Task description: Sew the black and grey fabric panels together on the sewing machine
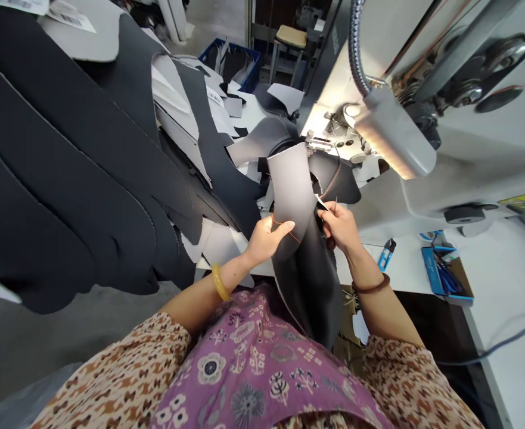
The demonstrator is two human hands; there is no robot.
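My left hand (269, 238) is closed on the edge of a curved fabric panel (291, 185), pale grey on its upper face, with its thumb on top. An orange thread (294, 237) runs across the panel under that thumb. My right hand (340, 226) is closed round what look like small thread snips (322, 203); two thin tips stick out, and most of the tool is hidden by the fingers. It is beside the panel's right edge. Black material (311, 280) hangs from the panel toward my lap.
Dark panels (65, 179) are heaped at the left. A sewing machine (334, 119) with a lit lamp (394, 131) stands ahead on the right. A blue cutter (386, 255) and a small blue box (445, 274) lie to the right. A blue crate (251, 74) and a stool (291, 37) are behind.
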